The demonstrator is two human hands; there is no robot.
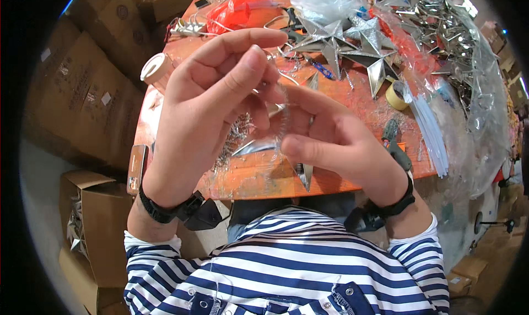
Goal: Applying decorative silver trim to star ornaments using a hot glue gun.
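Observation:
My left hand (pixel 215 94) is raised over the table, with thumb and fingers pinching the upper end of a thin, silvery, finely ridged strand (pixel 285 119). The strand hangs down in front of my right hand (pixel 336 136). That hand's thumb is apart from its curved fingers, and the strand passes close to the thumb tip. Beneath my hands lie a silver star piece (pixel 304 176), partly hidden, and a heap of silver tinsel-like scraps (pixel 237 136).
Silver stars (pixel 330 45) lie at the back, beside a large pile of them (pixel 441 28) at right. A yellow tape roll (pixel 395 94), pale glue-stick-like rods (pixel 427 130) and a green-handled tool (pixel 391 133) lie right. A lidded cup (pixel 157 70) and phone (pixel 138 169) are left.

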